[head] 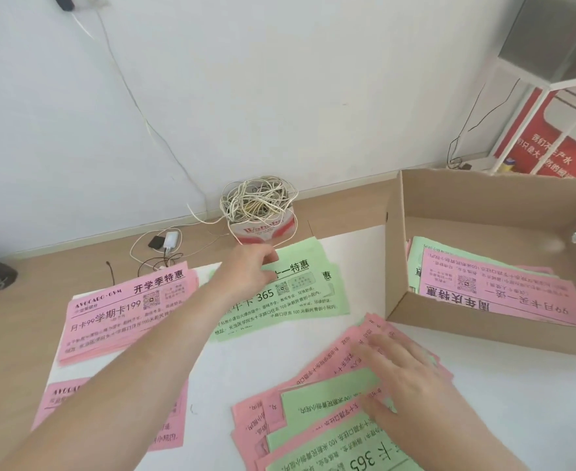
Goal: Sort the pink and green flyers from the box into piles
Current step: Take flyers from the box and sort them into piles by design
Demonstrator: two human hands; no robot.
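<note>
Edges want squaring before the left hand (252, 268), pinching the top green flyer (300, 288) on its pile beside the pink pile (120, 317), lets go, right hand (405, 385) flat, steadying the mixed stack (324, 392)

Bright, even light; soft shadow fills the open brown cardboard box (483, 202). Above it, the white metal rack (524, 76) blurs and bends.
</note>
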